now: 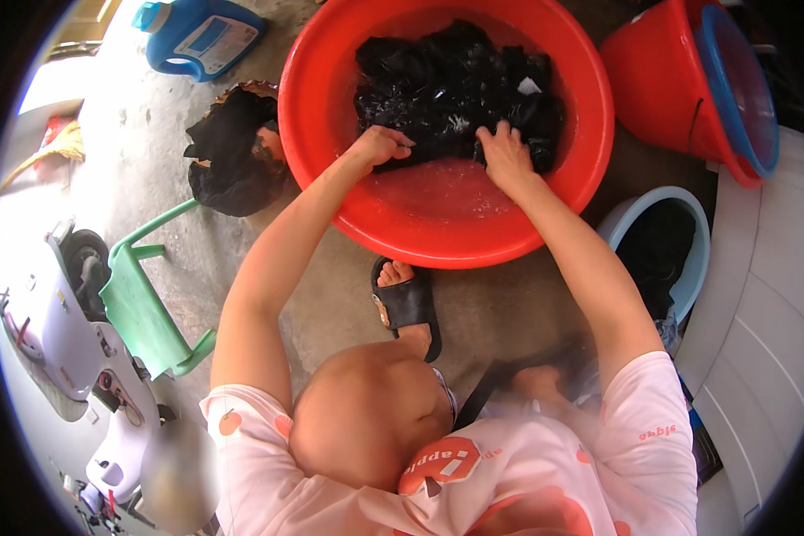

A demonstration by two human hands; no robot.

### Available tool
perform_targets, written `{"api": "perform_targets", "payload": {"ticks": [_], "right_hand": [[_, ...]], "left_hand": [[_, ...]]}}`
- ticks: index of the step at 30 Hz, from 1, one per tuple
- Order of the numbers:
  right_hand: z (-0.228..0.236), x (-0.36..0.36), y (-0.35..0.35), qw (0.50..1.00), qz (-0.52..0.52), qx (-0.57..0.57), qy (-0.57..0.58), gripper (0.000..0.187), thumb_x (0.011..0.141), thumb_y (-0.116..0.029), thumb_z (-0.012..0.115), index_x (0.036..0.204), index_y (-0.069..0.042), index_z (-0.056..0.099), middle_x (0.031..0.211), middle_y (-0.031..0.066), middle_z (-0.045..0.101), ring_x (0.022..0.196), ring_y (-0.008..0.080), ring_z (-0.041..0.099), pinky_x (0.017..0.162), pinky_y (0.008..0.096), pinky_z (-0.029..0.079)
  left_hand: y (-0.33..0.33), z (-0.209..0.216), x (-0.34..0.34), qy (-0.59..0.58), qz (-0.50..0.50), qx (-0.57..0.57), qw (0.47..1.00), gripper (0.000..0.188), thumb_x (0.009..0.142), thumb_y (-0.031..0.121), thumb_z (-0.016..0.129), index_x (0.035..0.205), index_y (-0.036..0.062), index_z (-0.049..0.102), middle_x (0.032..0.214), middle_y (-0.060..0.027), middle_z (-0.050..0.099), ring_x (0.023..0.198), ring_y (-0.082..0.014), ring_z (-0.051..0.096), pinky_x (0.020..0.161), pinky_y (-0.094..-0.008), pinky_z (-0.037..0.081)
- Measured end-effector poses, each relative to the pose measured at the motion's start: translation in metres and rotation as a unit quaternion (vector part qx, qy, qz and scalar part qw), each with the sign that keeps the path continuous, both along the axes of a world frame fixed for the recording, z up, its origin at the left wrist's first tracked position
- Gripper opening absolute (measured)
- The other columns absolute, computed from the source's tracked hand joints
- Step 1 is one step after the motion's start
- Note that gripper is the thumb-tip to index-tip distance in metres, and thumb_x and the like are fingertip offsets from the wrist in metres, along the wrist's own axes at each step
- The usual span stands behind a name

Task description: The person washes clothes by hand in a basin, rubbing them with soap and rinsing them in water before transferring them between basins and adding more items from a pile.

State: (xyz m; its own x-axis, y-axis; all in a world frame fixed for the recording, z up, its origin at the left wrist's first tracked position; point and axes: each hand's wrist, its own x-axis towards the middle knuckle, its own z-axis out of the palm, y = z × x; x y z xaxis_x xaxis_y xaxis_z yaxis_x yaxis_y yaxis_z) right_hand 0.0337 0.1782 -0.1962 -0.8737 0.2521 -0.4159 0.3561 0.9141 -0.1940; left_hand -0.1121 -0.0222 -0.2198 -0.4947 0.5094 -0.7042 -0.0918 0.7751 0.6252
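A large red basin [447, 246] holds reddish-looking water and a heap of wet black clothing [447, 80]. A small white patch shows on the cloth near its right side. My left hand [384, 146] is closed at the near left edge of the heap, pinching a bit of the black cloth. To the right, my right hand [506, 154] grips the near edge of the same cloth with its fingers bent over it. Both hands are just above the water. Where one piece of clothing ends and another begins, I cannot tell.
A blue detergent jug [207, 40] stands far left, near a dark torn-edged container [232, 152]. A green plastic stool [147, 313] is at left, beside a white scooter [49, 335]. At right are red and blue buckets [661, 80] and a pale blue tub [699, 259] with dark cloth.
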Motion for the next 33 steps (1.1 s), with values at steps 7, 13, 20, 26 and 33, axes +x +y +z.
{"api": "perform_targets", "payload": {"ticks": [7, 13, 20, 26, 33], "right_hand": [[-0.009, 0.010, 0.026, 0.999, 0.018, -0.029, 0.001, 0.066, 0.069, 0.001, 0.064, 0.130, -0.013, 0.045, 0.142, 0.0222, 0.021, 0.132, 0.0411, 0.021, 0.104, 0.0508, 0.032], [0.010, 0.008, 0.004, 0.968, 0.114, 0.084, -0.208, 0.055, 0.086, -0.011, 0.054, 0.139, -0.015, 0.039, 0.153, 0.0174, -0.004, 0.139, 0.0403, -0.004, 0.100, 0.0670, 0.023], [-0.013, 0.013, 0.006, 0.966, 0.130, 0.143, -0.172, 0.040, 0.096, -0.026, 0.036, 0.133, -0.016, 0.048, 0.153, 0.0157, -0.003, 0.139, 0.0399, -0.006, 0.098, 0.0694, 0.021], [-0.044, 0.028, 0.028, 0.952, 0.175, 0.227, -0.104, 0.039, 0.097, -0.026, 0.039, 0.134, -0.019, 0.048, 0.153, 0.0184, -0.001, 0.139, 0.0421, -0.006, 0.096, 0.0691, 0.025], [-0.024, 0.024, 0.003, 0.954, 0.151, 0.185, -0.183, 0.039, 0.098, -0.031, 0.035, 0.131, -0.021, 0.051, 0.154, 0.0128, 0.003, 0.140, 0.0387, -0.001, 0.089, 0.0733, 0.027]], "left_hand": [[0.020, -0.005, 0.008, 0.023, 0.114, 0.020, 0.993, 0.025, 0.076, 0.008, 0.055, 0.096, 0.0108, 0.071, 0.084, -0.0116, 0.068, 0.081, -0.0213, 0.062, 0.074, -0.0327, 0.048], [0.022, 0.002, 0.035, 0.143, -0.019, 0.059, 0.988, 0.028, 0.065, -0.003, 0.041, 0.076, 0.0055, 0.066, 0.072, -0.0154, 0.064, 0.072, -0.0257, 0.062, 0.068, -0.0327, 0.047], [0.029, -0.004, 0.078, 0.335, -0.164, 0.050, 0.926, 0.025, 0.072, 0.004, 0.057, 0.093, 0.0122, 0.068, 0.099, -0.0161, 0.065, 0.090, -0.0336, 0.062, 0.077, -0.0413, 0.051], [0.033, 0.003, 0.049, 0.353, -0.144, -0.034, 0.924, 0.029, 0.068, 0.000, 0.057, 0.094, 0.0130, 0.060, 0.102, -0.0165, 0.058, 0.087, -0.0381, 0.060, 0.073, -0.0465, 0.050], [0.042, 0.007, 0.047, 0.384, -0.114, -0.086, 0.912, 0.019, 0.073, 0.019, 0.061, 0.087, 0.0092, 0.069, 0.103, -0.0144, 0.061, 0.095, -0.0370, 0.059, 0.076, -0.0435, 0.053]]}}
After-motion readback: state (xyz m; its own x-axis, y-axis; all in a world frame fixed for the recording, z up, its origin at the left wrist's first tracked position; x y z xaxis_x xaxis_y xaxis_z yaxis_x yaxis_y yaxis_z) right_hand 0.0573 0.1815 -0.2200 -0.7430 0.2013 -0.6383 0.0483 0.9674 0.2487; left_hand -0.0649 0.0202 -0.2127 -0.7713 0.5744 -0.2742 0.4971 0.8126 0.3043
